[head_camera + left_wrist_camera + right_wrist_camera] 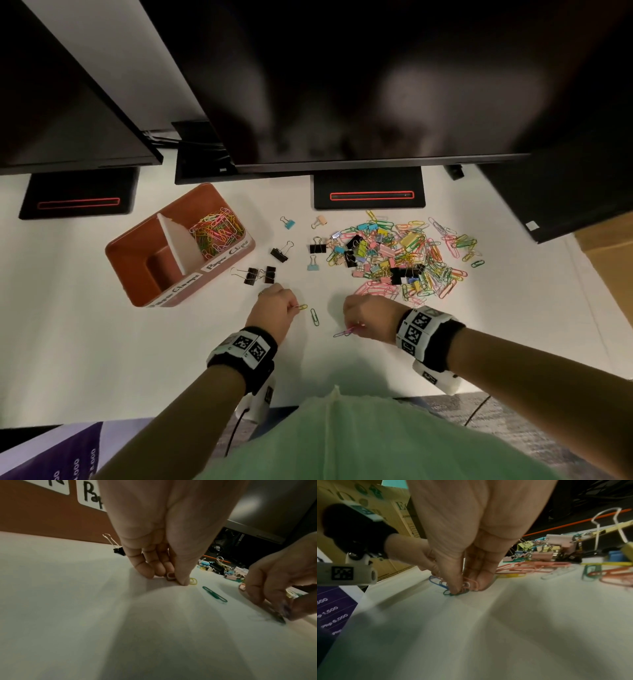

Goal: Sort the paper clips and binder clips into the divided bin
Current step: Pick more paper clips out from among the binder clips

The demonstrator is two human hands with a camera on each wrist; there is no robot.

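Note:
On the white desk my left hand [274, 306] pinches a yellow paper clip [301, 307] [193, 581] against the surface. My right hand [368, 317] pinches a small bunch of paper clips [344, 332] [462, 585], pink, blue and green, at the desk top. A green paper clip [314, 317] [214, 595] lies loose between the hands. The orange divided bin [137, 274] stands at the left; its far compartment holds many coloured paper clips [215, 233], its near compartment looks bare. A mixed pile of clips [400, 257] lies at the right.
Several black binder clips [260, 275] lie between the bin and my left hand, with blue and pink ones [287, 223] farther back. Monitor stands [370, 192] and dark screens overhang the back of the desk. A cardboard box [393, 520] is off the desk's right.

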